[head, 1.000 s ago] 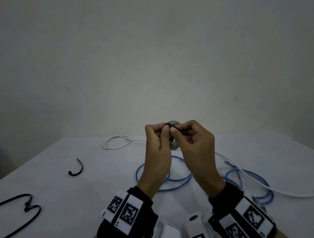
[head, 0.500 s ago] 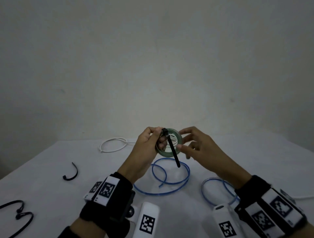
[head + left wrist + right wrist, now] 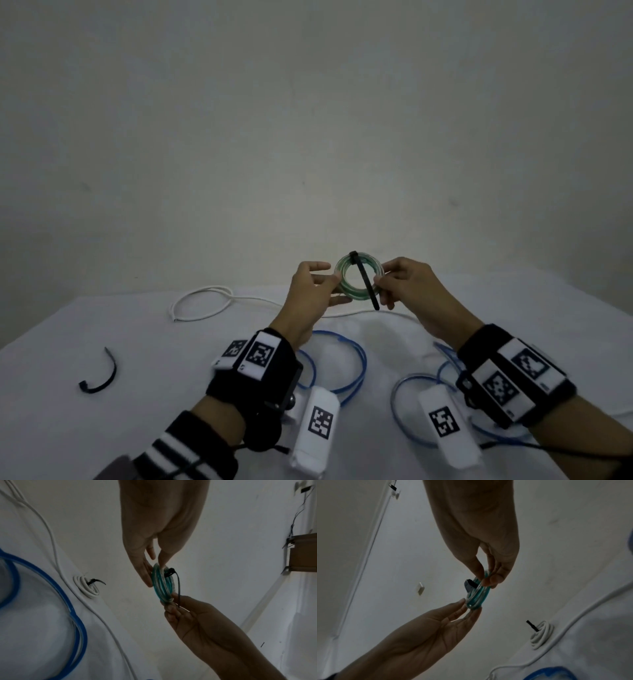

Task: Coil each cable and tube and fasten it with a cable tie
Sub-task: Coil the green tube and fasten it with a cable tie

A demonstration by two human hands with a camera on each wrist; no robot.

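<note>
Green-tinted tubing [image 3: 357, 279], wound into a small ring of several turns, was held up above the white table [image 3: 102, 428] between the 2 hands. The left hand [image 3: 310, 294] pinched the ring's left edge between thumb and fingertips; in the left wrist view that same hand [image 3: 159, 524] came down from the top and its fingertips closed on the coil [image 3: 163, 582]. The right hand [image 3: 409, 291] gripped the ring's right edge with curled fingers, and in the right wrist view its thumb and fingers [image 3: 494, 578] were clamped on the coil's upper rim.

A black cable tie [image 3: 364, 279] was already looped round the ring at its top, with the head sitting on the upper rim and the free tail running down across the opening, past the lower edge and close by the right hand's fingers. From the left wrist the tail [image 3: 178, 588] hung beside the coil down to the right hand [image 3: 205, 628].

On the table lay a loose white cable [image 3: 202, 303] with 1 open loop, 2 runs of blue tubing [image 3: 356, 366] under the wrists, and a spare black tie [image 3: 102, 377] curled at the left. A finished white coil [image 3: 86, 586] with its own black tie rested further back.
</note>
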